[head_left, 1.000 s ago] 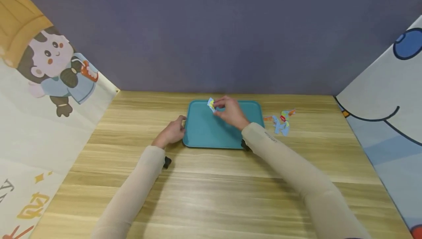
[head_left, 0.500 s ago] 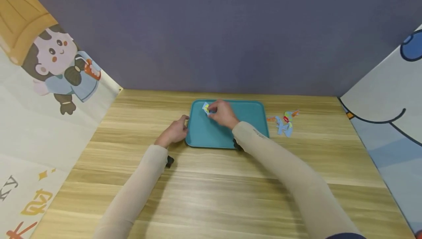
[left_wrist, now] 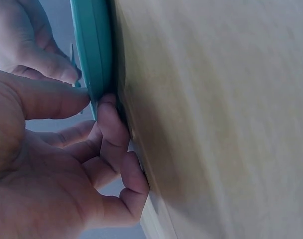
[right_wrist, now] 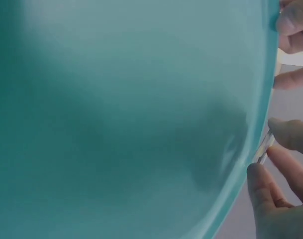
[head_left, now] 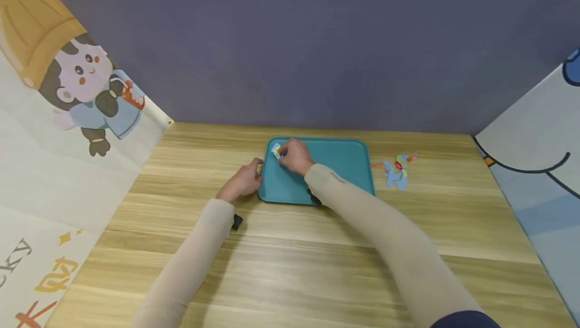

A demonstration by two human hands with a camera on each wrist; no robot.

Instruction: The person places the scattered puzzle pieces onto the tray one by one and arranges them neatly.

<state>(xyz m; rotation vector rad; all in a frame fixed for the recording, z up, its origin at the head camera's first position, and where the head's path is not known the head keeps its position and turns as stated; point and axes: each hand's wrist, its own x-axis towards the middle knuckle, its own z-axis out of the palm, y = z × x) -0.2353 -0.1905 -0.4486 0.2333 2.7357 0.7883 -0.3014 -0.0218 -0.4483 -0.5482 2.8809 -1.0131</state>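
A teal tray (head_left: 340, 159) lies on the wooden table. My left hand (head_left: 244, 179) holds its left edge; in the left wrist view the thumb presses the rim (left_wrist: 95, 45) from above while curled fingers sit below it. Over the tray's upper left corner, my right hand (head_left: 295, 157) pinches a small light-blue and yellow puzzle piece (head_left: 276, 150). The right wrist view shows that piece (right_wrist: 263, 148) edge-on between thumb and fingertips, near the tray rim. Whether it touches the tray, I cannot tell.
Several puzzle pieces (head_left: 395, 173), blue, orange, red and yellow-green, lie close together on the table just right of the tray. Behind the table stands a dark grey-blue panel (head_left: 317, 56). Printed cartoon panels flank the table on both sides.
My right hand has carried the puzzle piece left and slightly down, towards the tray's upper left corner. The left hand stays on the tray's edge. The head view has shifted slightly.
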